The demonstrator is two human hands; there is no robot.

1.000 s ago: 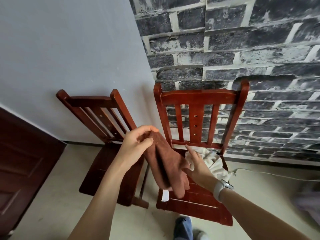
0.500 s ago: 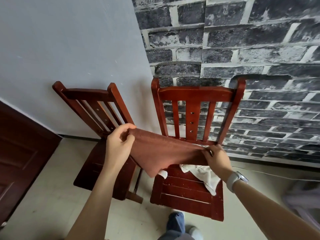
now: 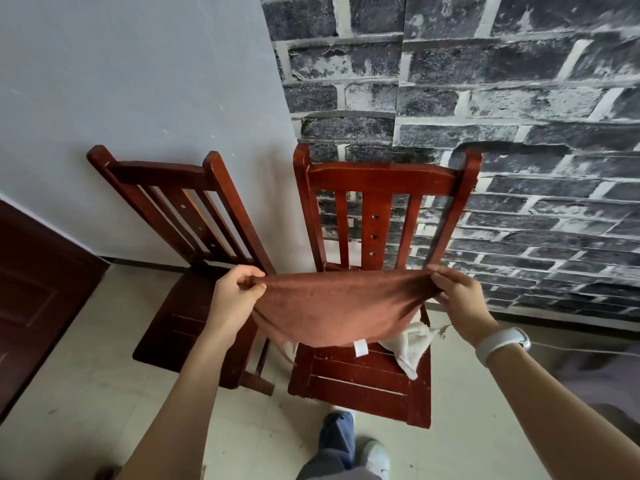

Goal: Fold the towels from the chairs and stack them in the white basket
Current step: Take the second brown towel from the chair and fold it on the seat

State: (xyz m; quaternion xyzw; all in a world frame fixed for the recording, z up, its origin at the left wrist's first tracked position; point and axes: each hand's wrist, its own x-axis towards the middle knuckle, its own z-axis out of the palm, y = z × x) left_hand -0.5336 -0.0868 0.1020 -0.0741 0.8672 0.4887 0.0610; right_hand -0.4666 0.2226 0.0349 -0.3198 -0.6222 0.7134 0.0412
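Observation:
A brown towel (image 3: 341,306) hangs spread out in the air over the right wooden chair (image 3: 381,181). My left hand (image 3: 235,294) pinches its upper left corner and my right hand (image 3: 457,294) pinches its upper right corner. A white label dangles from the towel's lower edge. A crumpled white towel (image 3: 410,342) lies on the right chair's seat, partly hidden behind the brown one. The left wooden chair (image 3: 162,174) has a bare seat. The white basket is not in view.
Both chairs stand against a grey wall and a brick-patterned wall (image 3: 519,98). A dark wooden door (image 3: 31,296) is at the left. My foot (image 3: 341,434) is on the tiled floor in front of the right chair. A cable (image 3: 571,348) runs along the floor at right.
The towel went from hanging bunched from my left hand to being stretched wide: my right hand took the other corner and both hands moved apart.

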